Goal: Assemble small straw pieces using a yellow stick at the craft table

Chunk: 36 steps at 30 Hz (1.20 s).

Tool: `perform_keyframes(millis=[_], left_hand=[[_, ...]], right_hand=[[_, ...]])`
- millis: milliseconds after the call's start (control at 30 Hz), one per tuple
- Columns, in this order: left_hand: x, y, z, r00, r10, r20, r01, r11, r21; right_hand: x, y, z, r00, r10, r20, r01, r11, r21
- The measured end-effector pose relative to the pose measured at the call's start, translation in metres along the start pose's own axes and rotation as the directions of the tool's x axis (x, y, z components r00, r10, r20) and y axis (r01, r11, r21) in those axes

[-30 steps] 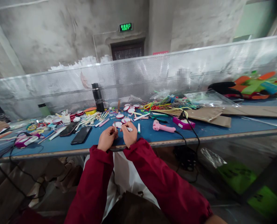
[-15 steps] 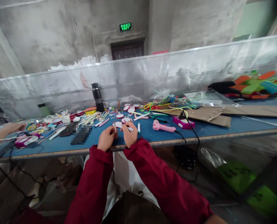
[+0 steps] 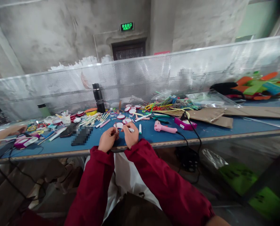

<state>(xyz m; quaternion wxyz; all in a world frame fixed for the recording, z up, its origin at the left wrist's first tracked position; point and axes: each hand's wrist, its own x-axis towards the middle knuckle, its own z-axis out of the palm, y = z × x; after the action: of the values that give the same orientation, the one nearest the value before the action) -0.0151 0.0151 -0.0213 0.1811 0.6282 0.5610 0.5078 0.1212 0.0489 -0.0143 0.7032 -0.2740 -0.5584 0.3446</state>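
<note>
**Two hands pinch small craft sticks at the near edge of the blue bench**

The left hand [image 3: 108,139] rests its wrist on the front edge of the long blue worktable [image 3: 224,128], which looks like a way to steady fine work. Its fingers are closed around a short pale stick [image 3: 116,126] that stands nearly upright, poking out above the thumb and forefinger. The right hand [image 3: 131,135] sits just beside it, wrist likewise propped on the edge, closed on a thin white stick [image 3: 131,129] that lies roughly level and juts out past the knuckles to the right. The two hands nearly touch, and both sticks stay close together over the table, near the person's body.

Just beyond the fingers lie round red-and-white discs [image 3: 121,117] and a scatter of pale loose sticks [image 3: 92,119], all within easy reach. To the right a pink glue gun [image 3: 164,128] rests on its side, its black cord trailing over the table edge. A black cylindrical bottle [image 3: 98,98] stands upright against the perforated metal screen [image 3: 201,72]. At the far left, another person's hand [image 3: 16,129] rests on the same bench.
</note>
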Motion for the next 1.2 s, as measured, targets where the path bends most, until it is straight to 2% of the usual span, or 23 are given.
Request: perform_keyframes(millis=[167,800,967,1133,1200], left_hand=[[0.0012,-0.0036,0.0001,1.000,0.010,0.023,-0.010,1.000,-0.022],[-0.0003,-0.0019,-0.0007,0.999,0.031,0.033,-0.034,0.997,0.068],[-0.0017,0.0012,-0.0012,0.999,0.032,0.040,-0.035,0.995,0.096],[0.0001,-0.0025,-0.0003,1.000,0.020,0.025,-0.021,0.999,0.040],[0.0011,-0.0038,0.0000,1.000,0.022,0.003,-0.022,0.999,0.032]], right_hand=[[0.0006,0.0009,0.0001,1.000,-0.004,-0.005,0.004,1.000,0.008],[0.0014,-0.0013,0.0002,1.000,0.017,0.008,-0.017,1.000,0.016],[0.0015,0.0001,0.0004,0.998,0.024,0.057,-0.027,0.999,0.043],[0.0022,0.0039,0.0019,0.999,-0.009,0.035,0.006,0.996,0.086],[0.0038,0.0062,0.0021,0.998,-0.006,0.062,0.001,0.996,0.088]])
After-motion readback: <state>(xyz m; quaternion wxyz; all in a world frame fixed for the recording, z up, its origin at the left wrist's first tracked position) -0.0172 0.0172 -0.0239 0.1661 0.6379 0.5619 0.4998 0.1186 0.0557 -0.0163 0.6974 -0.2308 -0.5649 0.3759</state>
